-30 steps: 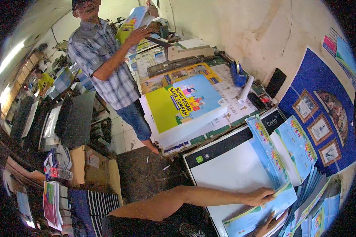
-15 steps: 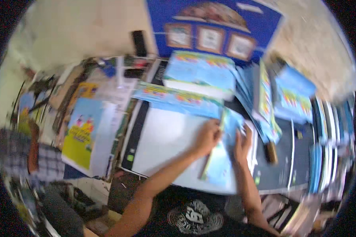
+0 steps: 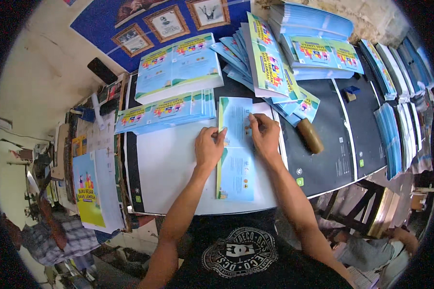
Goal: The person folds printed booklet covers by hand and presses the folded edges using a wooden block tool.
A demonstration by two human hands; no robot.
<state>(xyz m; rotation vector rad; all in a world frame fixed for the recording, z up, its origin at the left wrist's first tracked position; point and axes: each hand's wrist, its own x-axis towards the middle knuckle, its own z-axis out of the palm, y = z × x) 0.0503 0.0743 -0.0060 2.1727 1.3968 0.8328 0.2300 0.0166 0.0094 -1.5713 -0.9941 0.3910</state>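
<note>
A long light-blue printed cover sheet (image 3: 236, 166) lies lengthwise on the white board (image 3: 171, 168) in front of me. My left hand (image 3: 210, 147) has its fingers curled, thumb and fingers closed at the sheet's left edge. On the opposite edge my right hand (image 3: 265, 137) pinches the sheet with thumb and bent fingers. Just beyond the left hand, a row of folded blue booklets (image 3: 166, 111) overlaps in a fan. Behind it stands a thick stack of blue printed sheets (image 3: 178, 67).
Right of the board are leaning booklets (image 3: 267, 58), a brown cylindrical block (image 3: 310, 136) and a tall booklet pile (image 3: 318, 43). More booklet stacks (image 3: 388, 139) line the right edge. At left lies a yellow-and-blue book (image 3: 94, 188), with a person in a checked shirt (image 3: 74, 238) nearby.
My view has turned, shifting the scene in the picture. The sheet's upper part, raised between my hands before, now lies flatter. Both hands stay at its edges.
</note>
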